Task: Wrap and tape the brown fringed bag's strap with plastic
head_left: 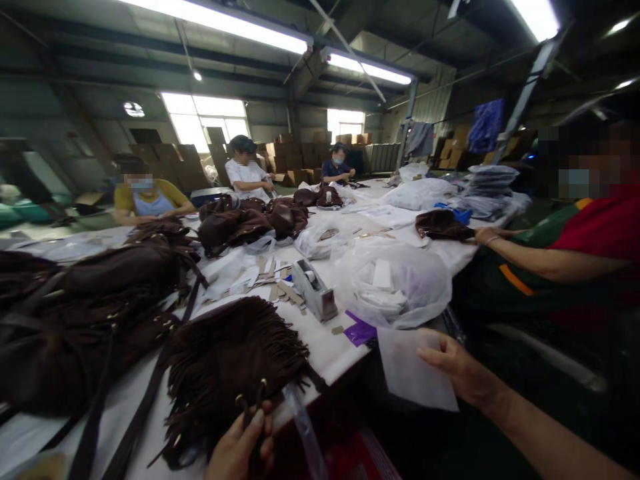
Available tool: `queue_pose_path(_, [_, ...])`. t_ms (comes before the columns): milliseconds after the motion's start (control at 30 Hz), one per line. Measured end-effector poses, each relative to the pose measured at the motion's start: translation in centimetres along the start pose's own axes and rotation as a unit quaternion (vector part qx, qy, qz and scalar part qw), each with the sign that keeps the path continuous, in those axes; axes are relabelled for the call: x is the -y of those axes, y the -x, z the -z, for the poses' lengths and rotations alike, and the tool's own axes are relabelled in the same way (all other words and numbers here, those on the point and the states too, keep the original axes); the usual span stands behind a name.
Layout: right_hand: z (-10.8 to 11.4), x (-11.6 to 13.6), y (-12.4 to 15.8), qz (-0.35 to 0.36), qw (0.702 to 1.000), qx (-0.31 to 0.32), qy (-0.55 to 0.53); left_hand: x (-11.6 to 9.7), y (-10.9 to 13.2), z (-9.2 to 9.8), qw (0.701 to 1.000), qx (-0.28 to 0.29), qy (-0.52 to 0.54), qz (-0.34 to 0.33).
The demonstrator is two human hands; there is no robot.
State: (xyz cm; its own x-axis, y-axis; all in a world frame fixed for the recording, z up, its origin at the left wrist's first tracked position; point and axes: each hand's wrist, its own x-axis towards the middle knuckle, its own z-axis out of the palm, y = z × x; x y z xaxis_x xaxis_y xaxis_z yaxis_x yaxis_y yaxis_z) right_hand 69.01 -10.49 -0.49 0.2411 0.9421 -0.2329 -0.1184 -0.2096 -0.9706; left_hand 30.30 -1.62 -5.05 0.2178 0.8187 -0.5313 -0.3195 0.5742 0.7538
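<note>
My left hand (239, 448) is at the bottom edge, fingers closed round the dark strap ends of a brown fringed suede bag (230, 367) that lies on the white table (330, 350). Off the table's right edge, my right hand (463, 373) pinches a white translucent sheet (413, 368). Just above that sheet sits a clear plastic bag of white sheets (395, 283).
A heap of brown fringed bags (75, 313) fills the left of the table, with more brown bags (250, 223) further back. A grey tape dispenser (315, 290) stands mid-table among paper scraps. A co-worker's arm (540, 257) reaches in from the right; three people sit at the far side.
</note>
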Motion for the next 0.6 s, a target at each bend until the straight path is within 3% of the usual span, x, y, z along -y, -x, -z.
queue_pose_path(67, [-4.9,0.1,0.7,-0.044,0.993,0.079,-0.076,0.1,1.0,-0.1,1.000,0.004,0.007,-0.009])
queue_pose_path(133, [-9.7,-0.4,0.8,-0.071,0.982,0.152,-0.082,0.1,1.8,0.1,1.000,0.015,0.001,-0.021])
queue_pose_path(300, [-18.6,-2.6,0.3,-0.049,0.968,0.232,0.079,-1.6,3.6,1.2,0.998,0.021,-0.053,-0.032])
queue_pose_path(433, [-22.3,-2.6,-0.2,0.053,0.926,0.249,0.279,-3.2,4.6,1.3,0.987,-0.022,-0.148,-0.057])
queue_pose_path(533, [-23.5,-2.1,-0.5,0.138,0.875,0.218,0.409,-3.5,4.4,1.2,0.974,-0.055,-0.198,-0.090])
queue_pose_path(600, [-23.9,-2.0,-0.8,0.158,0.862,0.208,0.434,-3.4,4.0,1.3,0.972,-0.061,-0.199,-0.111])
